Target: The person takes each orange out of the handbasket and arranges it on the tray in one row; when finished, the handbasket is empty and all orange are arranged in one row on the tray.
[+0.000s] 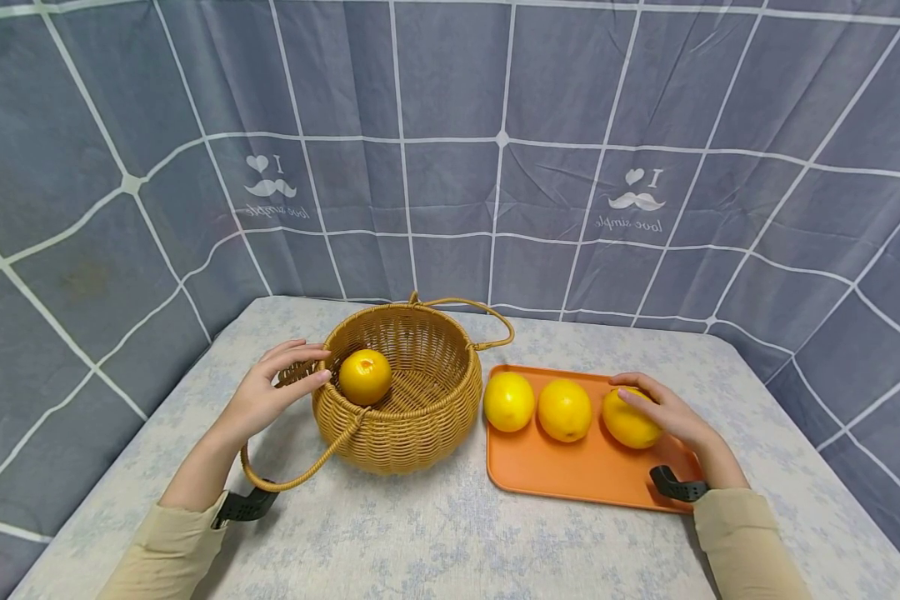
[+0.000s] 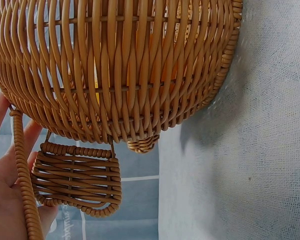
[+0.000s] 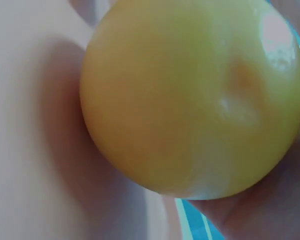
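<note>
Basket (image 1: 401, 446) and tray (image 1: 562, 477) sit side by side on a pale patterned surface (image 1: 420, 542), the wicker basket nearer the left edge, the flat orange tray nearer the right.

Three yellow fruits lie in a row along the tray's far half: left fruit (image 1: 508, 402), middle fruit (image 1: 565, 410) and right fruit (image 1: 630, 422), the last toward the tray's far right corner. One more, the basket fruit (image 1: 365, 377), is inside the basket at its left.

The right hand (image 1: 672, 417) curls over the right fruit, fingers on the far side and thumb nearer; whether the fruit is lifted at all cannot be told. The left hand (image 1: 268, 392) has its fingers out fairly straight and thumb apart, fingertips at the basket's left rim, around a small woven flap (image 2: 77, 180).

The right fruit looks smooth, glossy and firm, so it probably slips or rolls easily; its weight cannot be judged by eye. A wrapped hold around its widest part seems best. The basket appears light and slightly springy, best steadied by its rim, since the loop handles (image 1: 300, 481) hang out sideways.
</note>
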`<control>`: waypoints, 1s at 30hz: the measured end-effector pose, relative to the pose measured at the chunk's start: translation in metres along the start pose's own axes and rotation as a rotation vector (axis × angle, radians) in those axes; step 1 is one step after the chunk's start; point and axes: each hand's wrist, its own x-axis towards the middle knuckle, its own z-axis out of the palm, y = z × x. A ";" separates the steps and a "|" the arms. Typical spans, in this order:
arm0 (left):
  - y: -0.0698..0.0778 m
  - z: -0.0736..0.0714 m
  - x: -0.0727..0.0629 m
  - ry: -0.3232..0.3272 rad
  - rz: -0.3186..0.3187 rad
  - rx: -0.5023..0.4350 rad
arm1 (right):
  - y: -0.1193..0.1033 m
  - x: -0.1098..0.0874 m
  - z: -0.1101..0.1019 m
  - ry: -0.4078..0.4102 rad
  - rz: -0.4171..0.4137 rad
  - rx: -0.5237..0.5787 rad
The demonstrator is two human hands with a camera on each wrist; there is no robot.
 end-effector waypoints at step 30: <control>0.002 0.000 0.000 -0.002 0.001 0.000 | -0.007 -0.004 -0.007 0.064 0.017 -0.055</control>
